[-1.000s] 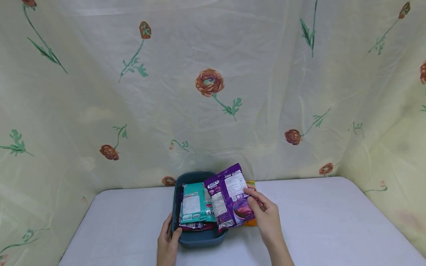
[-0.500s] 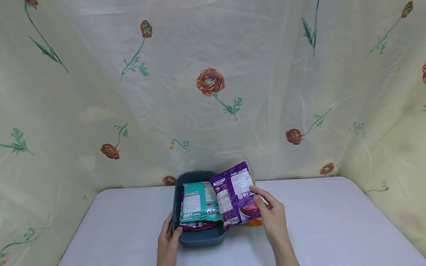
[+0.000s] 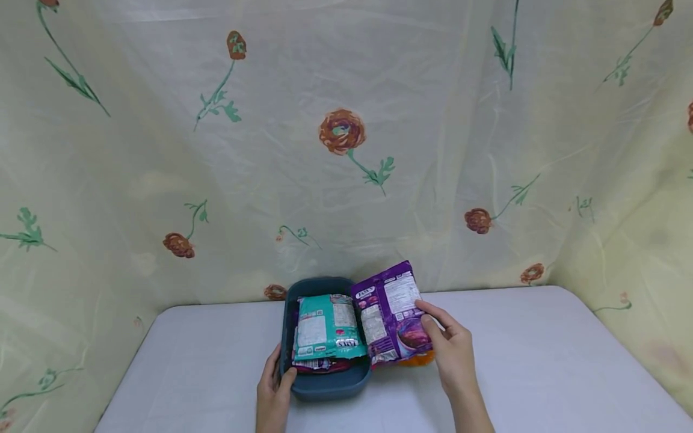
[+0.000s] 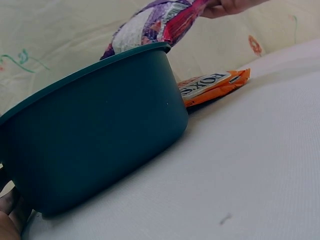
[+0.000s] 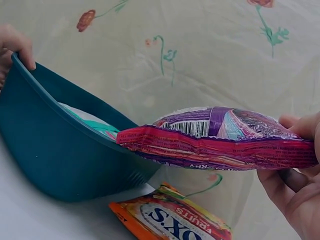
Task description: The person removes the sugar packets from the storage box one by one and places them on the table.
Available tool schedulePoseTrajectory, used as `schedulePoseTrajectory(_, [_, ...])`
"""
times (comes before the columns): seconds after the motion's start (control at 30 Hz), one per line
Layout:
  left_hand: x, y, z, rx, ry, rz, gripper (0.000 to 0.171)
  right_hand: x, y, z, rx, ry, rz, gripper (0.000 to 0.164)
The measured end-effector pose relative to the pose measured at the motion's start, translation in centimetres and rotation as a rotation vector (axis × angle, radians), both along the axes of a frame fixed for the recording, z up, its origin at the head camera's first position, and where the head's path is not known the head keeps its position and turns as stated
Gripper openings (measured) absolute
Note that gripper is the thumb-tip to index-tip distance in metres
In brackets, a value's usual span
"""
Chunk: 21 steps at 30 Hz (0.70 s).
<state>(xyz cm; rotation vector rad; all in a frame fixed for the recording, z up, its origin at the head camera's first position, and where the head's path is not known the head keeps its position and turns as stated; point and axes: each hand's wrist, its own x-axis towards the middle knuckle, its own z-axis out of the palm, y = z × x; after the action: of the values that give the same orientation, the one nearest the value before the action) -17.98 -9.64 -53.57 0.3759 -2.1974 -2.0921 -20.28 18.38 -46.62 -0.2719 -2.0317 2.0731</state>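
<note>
Right hand (image 3: 452,355) fingers pinch purple packet (image 3: 392,313) over teal tub's (image 3: 325,385) right rim — left hand (image 3: 273,391) grips tub. Risk: thin pinch, packet could slip onto orange packet (image 3: 417,359) — w/ tub already full.

White table (image 3: 541,361) w/ rounded corners is carrying a teal tub (image 3: 325,388) & an orange packet (image 4: 212,86) lying just beside it.
</note>
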Motion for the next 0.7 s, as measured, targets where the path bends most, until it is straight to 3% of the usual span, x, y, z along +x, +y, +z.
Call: schedulePoseTrajectory(0.7, [0.0, 0.0, 0.0, -0.004, 0.011, -0.004, 0.056, -0.2, 1.8, -0.5, 0.001, -0.008, -0.078, 0.032])
